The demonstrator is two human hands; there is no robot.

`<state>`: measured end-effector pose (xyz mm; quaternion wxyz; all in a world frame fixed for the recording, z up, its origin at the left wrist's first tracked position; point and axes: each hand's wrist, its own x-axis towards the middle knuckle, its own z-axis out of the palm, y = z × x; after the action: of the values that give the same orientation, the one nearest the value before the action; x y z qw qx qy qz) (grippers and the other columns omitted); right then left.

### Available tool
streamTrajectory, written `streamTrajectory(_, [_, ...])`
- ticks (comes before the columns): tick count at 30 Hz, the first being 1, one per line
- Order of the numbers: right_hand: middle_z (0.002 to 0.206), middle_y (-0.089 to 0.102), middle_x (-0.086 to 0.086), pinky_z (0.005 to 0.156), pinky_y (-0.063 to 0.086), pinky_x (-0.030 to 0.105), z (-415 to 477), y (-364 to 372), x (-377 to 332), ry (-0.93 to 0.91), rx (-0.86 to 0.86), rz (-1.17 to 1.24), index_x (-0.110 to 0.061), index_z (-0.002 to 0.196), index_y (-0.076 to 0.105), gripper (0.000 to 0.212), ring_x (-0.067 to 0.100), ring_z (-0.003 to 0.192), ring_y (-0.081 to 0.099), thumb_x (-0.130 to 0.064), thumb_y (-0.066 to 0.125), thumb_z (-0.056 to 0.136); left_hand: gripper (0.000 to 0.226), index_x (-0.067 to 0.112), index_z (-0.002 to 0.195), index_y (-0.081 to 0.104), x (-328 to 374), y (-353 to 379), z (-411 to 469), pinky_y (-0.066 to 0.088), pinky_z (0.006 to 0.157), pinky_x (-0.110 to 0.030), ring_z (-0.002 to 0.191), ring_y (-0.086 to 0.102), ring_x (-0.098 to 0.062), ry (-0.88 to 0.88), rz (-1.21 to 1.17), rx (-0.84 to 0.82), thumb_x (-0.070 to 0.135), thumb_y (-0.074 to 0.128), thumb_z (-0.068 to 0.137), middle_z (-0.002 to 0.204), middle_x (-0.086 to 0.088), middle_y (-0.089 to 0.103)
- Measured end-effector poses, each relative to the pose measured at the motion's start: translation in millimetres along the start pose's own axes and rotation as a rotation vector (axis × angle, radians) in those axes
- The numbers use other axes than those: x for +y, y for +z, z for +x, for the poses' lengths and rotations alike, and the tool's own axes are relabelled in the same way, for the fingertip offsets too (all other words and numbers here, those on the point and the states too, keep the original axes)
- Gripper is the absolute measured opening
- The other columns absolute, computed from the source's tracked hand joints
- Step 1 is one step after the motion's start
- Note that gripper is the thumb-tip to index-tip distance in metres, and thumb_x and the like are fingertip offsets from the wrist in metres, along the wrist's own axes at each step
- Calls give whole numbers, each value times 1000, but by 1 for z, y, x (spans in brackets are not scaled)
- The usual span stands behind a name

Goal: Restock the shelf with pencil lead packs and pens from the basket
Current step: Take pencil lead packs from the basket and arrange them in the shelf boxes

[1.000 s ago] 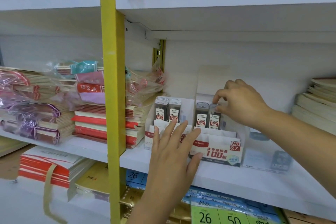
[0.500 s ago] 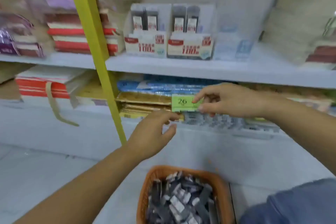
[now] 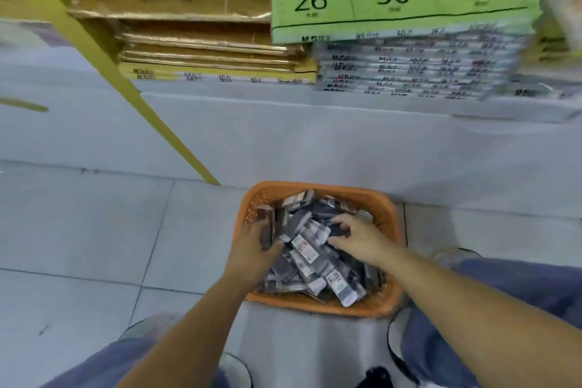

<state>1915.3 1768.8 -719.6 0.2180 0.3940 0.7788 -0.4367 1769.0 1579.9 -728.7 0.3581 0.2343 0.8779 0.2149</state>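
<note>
An orange basket (image 3: 389,214) stands on the floor between my knees, heaped with grey pencil lead packs (image 3: 307,249) that carry red-and-white labels. Both hands are down inside it. My left hand (image 3: 253,246) is at the basket's left side and grips a dark pack (image 3: 267,228) that stands on end between thumb and fingers. My right hand (image 3: 357,238) lies on the pile's right half, its thumb and curled fingers pinching a dark pack (image 3: 339,231). No pens can be made out in the heap. The upper shelf with the lead display boxes is out of view.
The yellow shelf post (image 3: 126,85) slants down to the floor left of the basket. The bottom shelf holds stacked notebook packs (image 3: 409,66) under a green label (image 3: 393,3) and gold-edged packs (image 3: 204,50). Grey floor tiles (image 3: 94,230) spread to the left.
My view has dropped from the shelf to the floor. Both hands came down from the shelf front into the basket and took hold of packs.
</note>
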Motion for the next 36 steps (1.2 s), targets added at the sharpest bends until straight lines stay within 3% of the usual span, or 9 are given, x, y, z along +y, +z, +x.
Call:
streamTrajectory(4, [144, 45, 1, 100, 41, 38, 3, 30, -1, -97, 147, -79, -27, 144, 36, 84, 23, 123, 44, -62, 69, 75, 67, 13, 146, 46, 7, 5, 12, 42, 109, -41, 128, 51, -27, -31, -85, 93, 46, 67, 91, 140, -6, 54])
streamTrajectory(8, [144, 43, 2, 104, 33, 41, 21, 48, -5, -48, 186, -314, -23, 146, 31, 105, 27, 128, 34, -82, 60, 64, 64, 17, 139, 53, 5, 13, 28, 46, 104, -44, 122, 56, -27, -45, 41, 146, 55, 64, 89, 135, -6, 61])
streamTrajectory(11, [134, 49, 2, 93, 38, 38, 31, 50, -10, -43, 204, -262, -21, 135, 43, 87, 25, 123, 40, -64, 75, 66, 63, 23, 138, 54, 8, 15, 30, 51, 97, -37, 116, 61, -23, -60, 48, 159, 55, 68, 86, 129, 0, 66])
streamTrajectory(15, [122, 53, 5, 70, 39, 28, 33, 36, -13, -62, 103, -102, -19, 123, 55, 54, 17, 94, 52, -40, 75, 77, 69, 23, 144, 46, 9, 16, 30, 54, 99, -42, 117, 62, -21, -162, -232, 49, 36, 78, 85, 138, 2, 61])
streamTrajectory(19, [128, 52, 3, 83, 47, 32, 30, 24, -11, -33, 39, -126, -20, 129, 50, 54, 18, 103, 57, -39, 71, 83, 83, 18, 152, 38, 2, 8, 29, 54, 99, -40, 114, 63, -21, -205, -336, -28, 25, 82, 82, 140, -1, 59])
streamTrajectory(23, [121, 61, -3, 83, 51, 32, 22, 30, -11, -9, -27, -31, -21, 137, 42, 68, 14, 99, 62, -33, 76, 80, 66, 21, 141, 53, -5, -3, 28, 56, 73, -21, 91, 69, -10, -195, -436, -92, 10, 81, 82, 116, 6, 71])
streamTrajectory(28, [101, 68, -7, 82, 54, 34, 20, 25, -10, 11, -51, 73, -23, 111, 57, 37, 10, 87, 65, -23, 76, 79, 50, 27, 119, 62, -8, -9, 20, 59, 81, -36, 92, 71, -21, -216, -463, -108, 3, 78, 78, 99, 4, 72])
streamTrajectory(32, [102, 68, -4, 75, 51, 29, 20, 20, -12, 1, -14, 96, -18, 111, 59, 31, 12, 89, 63, -14, 71, 82, 48, 26, 118, 51, -5, -9, 15, 60, 84, -44, 89, 72, -24, -261, -481, -63, 8, 75, 81, 102, 2, 70])
streamTrajectory(36, [104, 67, -5, 63, 44, 20, 16, 13, -5, -2, 21, 148, -20, 116, 60, 31, 10, 88, 63, -16, 68, 86, 50, 21, 124, 50, -4, -11, 10, 58, 58, -28, 79, 71, -21, -289, -611, -74, 5, 73, 83, 101, -3, 71])
